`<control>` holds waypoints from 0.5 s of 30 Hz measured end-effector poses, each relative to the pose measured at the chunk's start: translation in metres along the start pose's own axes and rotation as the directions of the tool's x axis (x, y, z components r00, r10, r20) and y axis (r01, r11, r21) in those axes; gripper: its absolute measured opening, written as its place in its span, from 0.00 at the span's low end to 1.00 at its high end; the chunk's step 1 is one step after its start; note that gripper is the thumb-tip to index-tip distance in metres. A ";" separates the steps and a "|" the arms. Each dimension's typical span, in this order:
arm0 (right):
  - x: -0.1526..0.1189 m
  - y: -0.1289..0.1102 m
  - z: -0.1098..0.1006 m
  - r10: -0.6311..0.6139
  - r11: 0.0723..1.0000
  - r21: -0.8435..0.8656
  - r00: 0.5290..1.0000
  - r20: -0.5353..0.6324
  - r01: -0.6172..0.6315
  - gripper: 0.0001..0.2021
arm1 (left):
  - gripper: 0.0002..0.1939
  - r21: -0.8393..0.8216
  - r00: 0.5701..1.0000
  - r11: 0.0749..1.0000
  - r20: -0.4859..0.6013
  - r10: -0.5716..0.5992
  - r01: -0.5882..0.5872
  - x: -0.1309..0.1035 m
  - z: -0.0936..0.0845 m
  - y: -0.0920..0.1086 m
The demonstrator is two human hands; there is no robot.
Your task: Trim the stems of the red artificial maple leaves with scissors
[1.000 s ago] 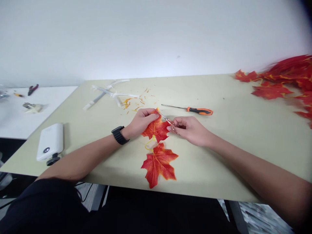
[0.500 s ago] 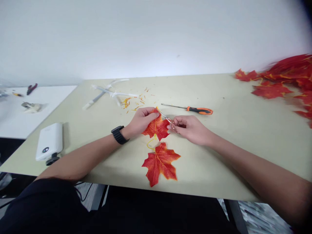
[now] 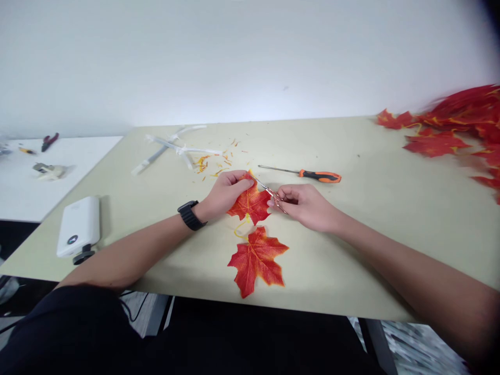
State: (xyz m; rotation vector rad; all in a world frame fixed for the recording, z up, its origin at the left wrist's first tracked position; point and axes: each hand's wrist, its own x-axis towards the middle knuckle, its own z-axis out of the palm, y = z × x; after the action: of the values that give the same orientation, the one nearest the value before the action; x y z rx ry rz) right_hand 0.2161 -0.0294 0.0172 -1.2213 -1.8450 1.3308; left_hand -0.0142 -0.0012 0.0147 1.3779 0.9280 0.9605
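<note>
My left hand (image 3: 226, 194), with a black watch on the wrist, pinches the top of a red-orange maple leaf (image 3: 250, 205) lying on the beige table (image 3: 371, 219). My right hand (image 3: 307, 205) grips small scissors (image 3: 271, 194) whose thin tip points left to the leaf's upper edge beside my left fingers. A yellow stem joins this leaf to a second maple leaf (image 3: 258, 259) lying flat nearer to me.
An orange-handled screwdriver (image 3: 312, 176) lies just beyond my hands. White plastic stems (image 3: 172, 148) and orange scraps (image 3: 213, 165) lie farther back. A heap of red leaves (image 3: 457, 130) is at the far right. A white power bank (image 3: 76, 226) sits at the left edge; pliers (image 3: 50, 140) lie on a white side table.
The lower leaf has shifted slightly right and away from me. Both hands stay nearly still on the upper leaf and the scissors.
</note>
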 end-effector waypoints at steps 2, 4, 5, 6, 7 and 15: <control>0.000 0.000 0.000 0.008 1.000 0.006 1.000 0.003 -0.008 0.16 | 0.09 0.005 1.000 1.000 0.001 0.004 -0.004 0.000 0.000 0.000; 0.000 0.000 0.000 0.008 1.000 0.007 1.000 0.006 -0.008 0.16 | 0.09 0.009 1.000 1.000 0.003 0.011 -0.011 0.000 -0.001 -0.001; 0.000 -0.001 0.000 0.007 1.000 0.006 1.000 0.007 -0.007 0.16 | 0.09 0.011 1.000 1.000 0.003 0.014 -0.014 0.000 -0.001 -0.001; 0.000 -0.001 0.000 0.006 1.000 0.005 1.000 0.008 -0.006 0.17 | 0.09 0.014 1.000 1.000 0.003 0.016 -0.016 0.000 -0.001 -0.002; 0.000 -0.001 0.000 0.006 1.000 0.004 1.000 0.008 -0.006 0.17 | 0.08 0.015 1.000 1.000 0.003 0.017 -0.017 0.000 -0.001 -0.002; 0.000 -0.002 0.001 0.005 1.000 0.026 1.000 0.002 -0.005 0.19 | 0.08 -0.009 1.000 1.000 -0.025 -0.007 0.007 0.000 0.000 -0.003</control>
State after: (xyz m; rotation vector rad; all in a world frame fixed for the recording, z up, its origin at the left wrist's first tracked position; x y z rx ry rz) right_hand 0.2148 -0.0295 0.0187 -1.2130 -1.8214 1.3550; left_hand -0.0143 -0.0015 0.0117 1.3567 0.9457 0.9772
